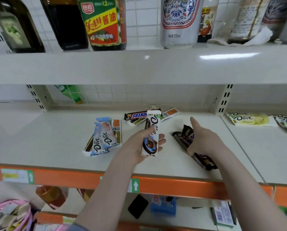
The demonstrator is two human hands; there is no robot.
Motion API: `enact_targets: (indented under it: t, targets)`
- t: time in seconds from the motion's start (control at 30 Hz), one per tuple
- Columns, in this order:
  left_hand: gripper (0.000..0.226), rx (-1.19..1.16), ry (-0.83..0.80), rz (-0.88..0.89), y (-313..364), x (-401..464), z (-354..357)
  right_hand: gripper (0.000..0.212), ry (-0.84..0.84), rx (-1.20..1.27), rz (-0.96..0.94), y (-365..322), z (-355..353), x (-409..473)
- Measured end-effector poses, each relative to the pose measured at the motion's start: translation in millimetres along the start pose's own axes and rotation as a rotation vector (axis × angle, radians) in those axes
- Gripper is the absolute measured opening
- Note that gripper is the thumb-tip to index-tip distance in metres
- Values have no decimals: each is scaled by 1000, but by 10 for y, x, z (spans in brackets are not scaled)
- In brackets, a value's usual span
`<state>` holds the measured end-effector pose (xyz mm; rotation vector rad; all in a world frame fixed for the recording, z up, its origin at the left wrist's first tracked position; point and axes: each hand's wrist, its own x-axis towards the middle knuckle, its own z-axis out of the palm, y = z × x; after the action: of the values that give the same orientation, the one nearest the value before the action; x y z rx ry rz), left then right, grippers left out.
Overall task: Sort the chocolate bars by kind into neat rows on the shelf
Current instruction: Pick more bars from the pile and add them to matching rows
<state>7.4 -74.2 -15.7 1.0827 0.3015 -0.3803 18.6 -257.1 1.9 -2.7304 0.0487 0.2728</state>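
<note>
My left hand [140,145] holds a white Dove bar [150,132] upright above the middle of the white shelf [56,130]. My right hand [202,139] rests on a group of dark Snickers bars [184,136] lying at the right of the shelf, fingers curled over them and thumb raised. A stack of light-blue Dove bars [102,139] lies at the left. At the back, a Snickers bar [137,115] lies mixed with other wrappers [170,113].
Sauce and oil bottles [104,22] stand on the shelf above. More Dove packs [249,119] lie on the neighbouring shelf section to the right. An orange price strip [156,184] runs along the front edge. A black phone-like object [137,205] and boxes sit on the shelf below.
</note>
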Motion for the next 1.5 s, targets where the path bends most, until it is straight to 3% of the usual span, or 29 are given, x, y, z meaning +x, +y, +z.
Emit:
enact_targets:
  t: [0.13, 0.23, 0.3, 0.37, 0.47, 0.57, 0.7, 0.87, 1.07, 1.2, 1.3, 1.5]
  targets:
    - [12, 54, -58, 12, -42, -58, -56, 108, 13, 55, 44, 9, 17, -52]
    - [23, 38, -30, 38, -86, -84, -65, 102, 43, 182, 110, 10, 20, -104]
    - [22, 46, -12, 75, -103, -114, -54, 84, 70, 265, 148, 18, 42, -132]
    - [19, 56, 2, 91, -128, -137, -44, 49, 115, 354, 152, 47, 62, -161]
    - [22, -14, -13, 62, -171, -168, -37, 19, 134, 682, 131, 102, 83, -242]
    - [26, -22, -47, 23, -217, -213, 41, 23, 117, 1005, 105, 143, 45, -337]
    - [21, -14, -34, 5, -283, -287, 282, 34, 158, 1152, 19, 196, -91, -470]
    - [61, -1, -117, -2, -453, -247, 752, 34, 179, 1271, -73, 370, -319, -603]
    - [87, 173, -240, -21, -852, -128, 1696, 27, 272, 1308, -84, 1179, -640, -642]
    - [54, 141, -196, 34, -1249, 13, 2535, 23, 270, 1325, -80, 2048, -937, -588]
    - [34, 77, -171, -30, -1546, 106, 3161, 17, 257, 1348, -59, 2713, -1191, -576]
    - [39, -239, -165, -49, -1873, 179, 3833, 16, 401, 1416, 52, 3653, -1532, -618]
